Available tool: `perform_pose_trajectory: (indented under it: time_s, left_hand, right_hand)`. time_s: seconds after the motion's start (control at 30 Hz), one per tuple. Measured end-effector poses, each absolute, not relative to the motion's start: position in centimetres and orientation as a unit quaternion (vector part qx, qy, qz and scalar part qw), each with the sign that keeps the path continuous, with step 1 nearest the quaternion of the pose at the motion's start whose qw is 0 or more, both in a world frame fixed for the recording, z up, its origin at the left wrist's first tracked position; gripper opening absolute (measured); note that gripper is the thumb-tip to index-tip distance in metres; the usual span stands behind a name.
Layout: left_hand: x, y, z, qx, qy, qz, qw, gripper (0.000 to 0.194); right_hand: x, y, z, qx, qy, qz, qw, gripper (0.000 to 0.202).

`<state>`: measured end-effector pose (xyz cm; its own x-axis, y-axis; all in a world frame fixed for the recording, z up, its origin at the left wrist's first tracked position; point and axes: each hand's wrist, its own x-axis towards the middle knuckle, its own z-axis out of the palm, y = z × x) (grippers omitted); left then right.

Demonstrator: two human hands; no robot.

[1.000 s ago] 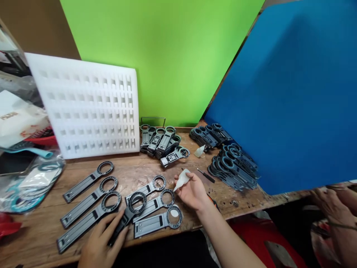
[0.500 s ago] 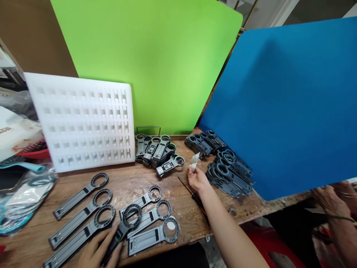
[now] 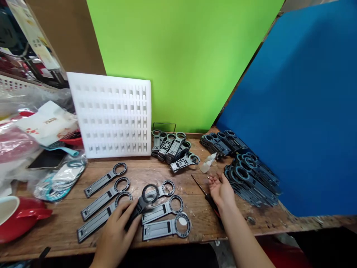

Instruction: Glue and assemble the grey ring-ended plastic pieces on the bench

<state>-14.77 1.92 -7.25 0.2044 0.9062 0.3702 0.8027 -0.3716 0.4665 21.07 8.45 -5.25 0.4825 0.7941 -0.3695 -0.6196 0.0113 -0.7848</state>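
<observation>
Your left hand (image 3: 115, 227) is clamped on the dark part (image 3: 141, 203), thumb on one side and fingers on the other, gripping it by its body, which leaves the ring end clear of your fingers and easy to see. Your right hand (image 3: 223, 191) lies well apart from it, palm up with the fingers loosely curled; whether anything small sits at the fingertips, you cannot tell from here. Just beyond those fingers are two bottles (image 3: 205, 167), and the screwdriver (image 3: 211, 203) lies alongside your right wrist, so both seem put for a short reach. The dark part is tilted over the right-hand grey parts (image 3: 157, 212), laid side by side on the tabletop (image 3: 195, 204). The left-hand grey parts (image 3: 97, 203) are spread the same way, rings pointing away from you, probably so each can be picked up singly. Farther off, the middle pile (image 3: 175, 147) and the right piles (image 3: 251, 182) are heaped closer, likely to save room. Behind, the foam (image 3: 117, 114) leans upright near the green board (image 3: 181, 56), which takes up little tabletop.
</observation>
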Motion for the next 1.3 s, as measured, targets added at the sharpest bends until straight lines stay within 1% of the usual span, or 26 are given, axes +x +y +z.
perform_pose_trajectory:
  time_s: [0.03, 0.13, 0.2, 0.27, 0.37, 0.57, 0.67, 0.73, 0.8, 0.9, 1.07, 1.2, 1.3]
  left_hand:
    - [-14.2, 3.1, -6.3, 0.779, 0.552, 0.281, 0.092, 0.042]
    - [-12.3, 7.4, -3.7, 0.797, 0.563, 0.181, 0.118, 0.039]
    - [-11.1, 10.0, -2.8, 0.802, 0.568, 0.128, 0.133, 0.038]
    - [-10.3, 11.7, -2.8, 0.806, 0.565, 0.110, 0.139, 0.038]
    - [-9.6, 12.8, -3.5, 0.810, 0.558, 0.108, 0.144, 0.038]
    - [-10.6, 11.1, -3.8, 0.801, 0.563, 0.148, 0.140, 0.041]
    - [-13.3, 8.9, -4.2, 0.765, 0.595, 0.222, 0.109, 0.036]
    - [-15.9, 7.0, -5.0, 0.725, 0.622, 0.288, 0.068, 0.032]
    - [-18.7, 5.2, -6.0, 0.685, 0.653, 0.322, 0.031, 0.031]
    - [-21.9, 3.3, -7.1, 0.634, 0.707, 0.312, 0.011, 0.032]
    - [-23.5, 3.2, -8.3, 0.594, 0.744, 0.304, 0.040, 0.034]
    - [-23.5, 3.5, -9.0, 0.610, 0.720, 0.322, 0.068, 0.038]
    - [-23.6, 3.3, -9.2, 0.625, 0.700, 0.336, 0.084, 0.039]
  right_hand:
    - [20.5, 7.6, -5.0, -0.504, -0.091, 0.484, 0.710, 0.007]
    - [18.4, 5.5, -4.2, -0.545, -0.112, 0.447, 0.701, 0.025]
    - [17.1, 4.4, -3.7, -0.560, -0.145, 0.451, 0.679, 0.034]
    - [16.2, 3.5, -3.4, -0.572, -0.179, 0.460, 0.655, 0.039]
    - [15.6, 2.8, -3.2, -0.588, -0.238, 0.469, 0.615, 0.040]
    - [12.7, 3.8, -0.9, -0.590, -0.385, 0.474, 0.528, 0.045]
    - [9.7, 5.1, 0.8, -0.567, -0.489, 0.465, 0.473, 0.043]
    - [7.4, 6.4, 1.6, -0.534, -0.564, 0.470, 0.419, 0.040]
    - [4.9, 8.0, 2.0, -0.498, -0.638, 0.466, 0.358, 0.036]
    - [0.9, 10.7, 2.2, -0.450, -0.749, 0.407, 0.268, 0.031]
    - [-5.7, 15.5, 1.9, -0.400, -0.876, 0.236, 0.132, 0.031]
    - [-9.3, 19.0, 1.1, -0.442, -0.894, 0.069, 0.009, 0.031]
    - [-11.0, 21.1, 0.4, -0.480, -0.877, 0.017, -0.027, 0.034]
